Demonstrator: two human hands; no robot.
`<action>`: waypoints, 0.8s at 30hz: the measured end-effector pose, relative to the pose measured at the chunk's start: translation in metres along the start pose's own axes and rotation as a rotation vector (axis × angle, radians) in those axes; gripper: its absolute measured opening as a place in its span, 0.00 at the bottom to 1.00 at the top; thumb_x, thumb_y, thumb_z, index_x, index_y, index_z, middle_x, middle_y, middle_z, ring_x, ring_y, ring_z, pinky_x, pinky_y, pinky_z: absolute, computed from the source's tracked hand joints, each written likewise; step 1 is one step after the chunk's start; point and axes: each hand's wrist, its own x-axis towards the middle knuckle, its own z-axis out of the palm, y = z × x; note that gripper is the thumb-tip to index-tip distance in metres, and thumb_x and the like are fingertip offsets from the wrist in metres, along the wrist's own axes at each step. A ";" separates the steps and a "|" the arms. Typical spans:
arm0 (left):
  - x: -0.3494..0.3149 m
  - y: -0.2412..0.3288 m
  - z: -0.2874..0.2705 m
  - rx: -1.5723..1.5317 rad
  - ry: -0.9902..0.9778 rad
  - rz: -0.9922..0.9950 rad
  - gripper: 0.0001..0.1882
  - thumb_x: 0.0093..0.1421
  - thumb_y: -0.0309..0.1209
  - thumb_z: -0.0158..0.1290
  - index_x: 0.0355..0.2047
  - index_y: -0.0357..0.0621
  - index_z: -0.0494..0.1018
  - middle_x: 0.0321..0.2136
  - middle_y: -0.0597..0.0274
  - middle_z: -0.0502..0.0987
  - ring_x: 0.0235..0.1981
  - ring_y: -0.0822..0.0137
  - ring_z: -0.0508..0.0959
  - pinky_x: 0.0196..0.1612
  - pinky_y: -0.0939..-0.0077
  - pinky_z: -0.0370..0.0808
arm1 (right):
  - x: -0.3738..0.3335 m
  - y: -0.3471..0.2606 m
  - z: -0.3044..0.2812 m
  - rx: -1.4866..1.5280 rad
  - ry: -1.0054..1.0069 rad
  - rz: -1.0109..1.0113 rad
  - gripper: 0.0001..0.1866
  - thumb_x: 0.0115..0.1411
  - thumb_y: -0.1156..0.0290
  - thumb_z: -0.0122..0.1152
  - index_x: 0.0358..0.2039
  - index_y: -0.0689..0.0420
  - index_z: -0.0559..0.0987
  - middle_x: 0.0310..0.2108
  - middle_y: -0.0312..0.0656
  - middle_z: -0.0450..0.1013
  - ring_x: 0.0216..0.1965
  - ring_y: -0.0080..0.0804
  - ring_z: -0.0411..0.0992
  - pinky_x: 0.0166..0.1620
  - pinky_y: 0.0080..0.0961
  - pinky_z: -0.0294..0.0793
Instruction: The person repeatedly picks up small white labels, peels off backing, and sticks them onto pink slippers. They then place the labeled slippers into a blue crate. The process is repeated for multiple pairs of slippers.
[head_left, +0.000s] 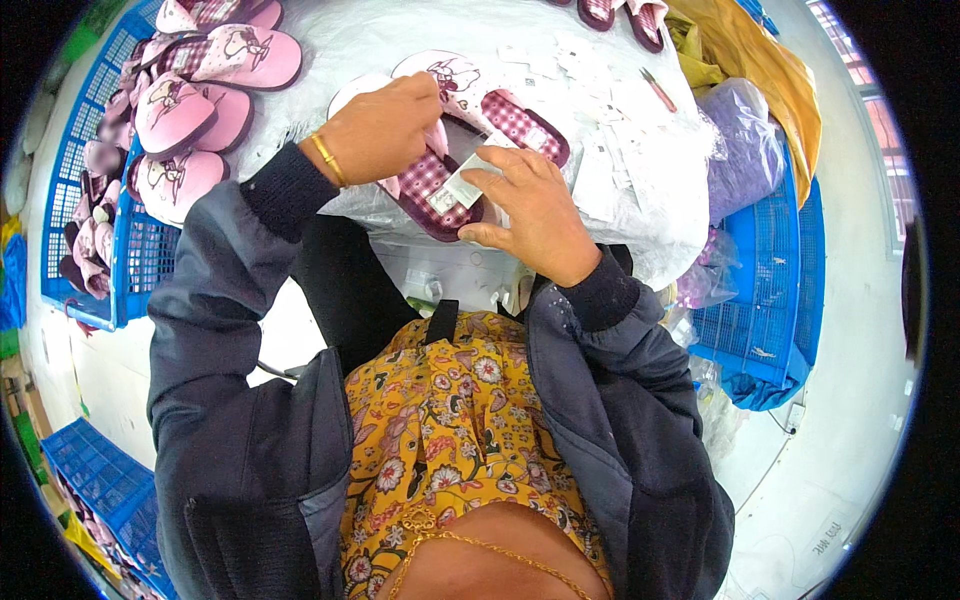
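A pink slipper with a dark red checked insole (432, 192) lies on the white-covered table, heel end toward me. My left hand (385, 130) is closed over its pink upper, hiding most of that part and its own fingertips. Between the thumb and fingers of my right hand (535, 200) is a small pale paper tag (472, 180), held over the heel end of the insole. Just beyond stands the second slipper (525, 125) with the same checked insole and a cartoon print on its upper (440, 70).
Blue plastic crates (150, 245) piled with pink slippers (250, 55) flank the table at left. Loose white tags (575, 55) and small red-handled snips (660, 90) lie at the right. Another blue crate (745, 310) and a purple bag (742, 145) stand beyond the right edge.
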 end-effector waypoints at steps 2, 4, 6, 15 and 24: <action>-0.002 0.004 0.000 -0.026 0.198 -0.022 0.07 0.54 0.27 0.51 0.33 0.40 0.72 0.41 0.57 0.73 0.41 0.52 0.76 0.43 0.61 0.76 | -0.002 0.002 -0.003 -0.024 -0.014 0.060 0.32 0.43 0.61 0.73 0.51 0.53 0.76 0.56 0.42 0.67 0.55 0.43 0.63 0.57 0.40 0.63; -0.003 0.015 -0.002 0.002 0.370 -0.043 0.07 0.55 0.28 0.52 0.34 0.39 0.71 0.42 0.56 0.73 0.40 0.52 0.76 0.43 0.61 0.76 | -0.004 0.005 -0.007 -0.068 -0.006 0.100 0.35 0.41 0.64 0.73 0.53 0.53 0.74 0.56 0.41 0.67 0.56 0.43 0.63 0.57 0.39 0.63; -0.006 0.030 -0.002 -0.071 0.360 -0.176 0.06 0.58 0.27 0.51 0.34 0.40 0.71 0.41 0.55 0.73 0.39 0.50 0.76 0.42 0.62 0.75 | -0.005 0.006 -0.014 -0.121 -0.085 0.179 0.37 0.43 0.70 0.71 0.57 0.53 0.71 0.59 0.42 0.65 0.57 0.45 0.64 0.58 0.40 0.64; -0.001 0.041 0.019 -0.924 0.338 -0.583 0.06 0.69 0.27 0.43 0.37 0.39 0.69 0.35 0.54 0.81 0.20 0.78 0.74 0.21 0.86 0.66 | -0.010 0.038 -0.026 0.135 0.033 0.500 0.16 0.57 0.76 0.57 0.48 0.61 0.76 0.39 0.47 0.79 0.37 0.45 0.77 0.44 0.30 0.75; 0.009 0.023 0.034 -1.353 0.428 -0.619 0.05 0.68 0.28 0.44 0.40 0.42 0.68 0.28 0.65 0.74 0.22 0.79 0.69 0.24 0.89 0.64 | -0.027 0.067 -0.017 0.063 0.267 0.391 0.15 0.53 0.72 0.63 0.42 0.53 0.79 0.35 0.45 0.75 0.38 0.43 0.73 0.42 0.36 0.72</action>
